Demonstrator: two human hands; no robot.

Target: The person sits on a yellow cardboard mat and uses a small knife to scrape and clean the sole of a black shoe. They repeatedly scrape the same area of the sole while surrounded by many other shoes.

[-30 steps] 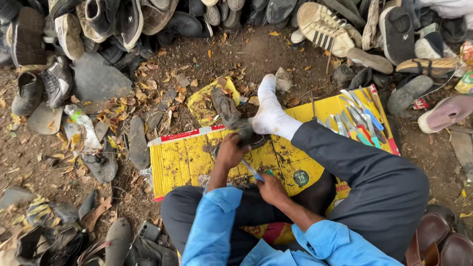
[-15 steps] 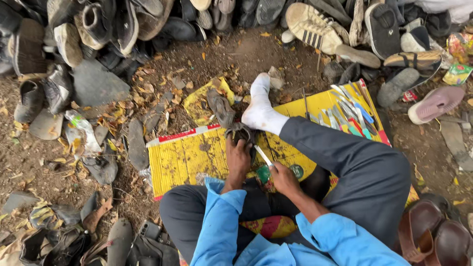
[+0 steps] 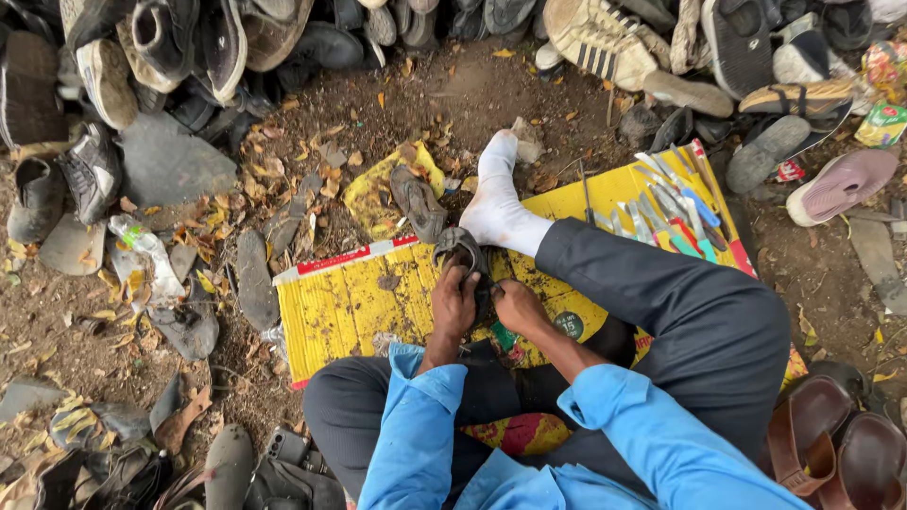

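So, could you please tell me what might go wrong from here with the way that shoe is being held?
Both hands, left hand and right hand, grip the dark shoe right against the white-socked foot; a slip could jab the foot. The loose tools lie close beside the outstretched leg, so shifting it might scatter them or catch an edge.

Bare dirt ground (image 3: 472, 94) strewn with dry leaves carries a yellow mat (image 3: 350, 302), worn shoes (image 3: 605, 38) and loose soles (image 3: 255, 279)
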